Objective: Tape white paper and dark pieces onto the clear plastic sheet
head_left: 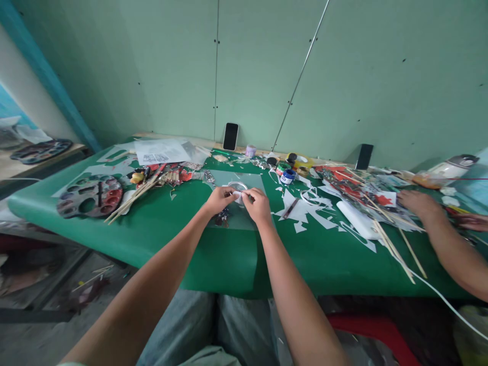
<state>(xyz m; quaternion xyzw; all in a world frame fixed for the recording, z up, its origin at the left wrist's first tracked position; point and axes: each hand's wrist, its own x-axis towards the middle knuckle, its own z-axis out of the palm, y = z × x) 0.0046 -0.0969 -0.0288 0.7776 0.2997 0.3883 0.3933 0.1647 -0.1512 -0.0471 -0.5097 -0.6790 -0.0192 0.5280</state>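
While both arms reached forward over the green bench [163, 229], the left hand [219, 199] and right hand [258, 204] met at frame centre, fingers pinched closed on a small whitish piece [239, 195] held between them; what the piece was could not be told. Just behind the hands sat a round clear tape roll [238, 186] on a transparent sheet [244, 179]. A small dark object [222, 218] lay on the bench just below the left hand.

Left of frame: a round paint palette [90, 195] and a bundle of bamboo sticks [134, 197] beside it. Right of centre: white paper offcuts [301, 211], and a blue-lidded paint jar [287, 176] farther back. Two phones [230, 136] leaned upright against the pale green wall.

Far right: another person's hand [418, 202] rested flat on printed cut-outs [375, 198], well apart from the central pair.
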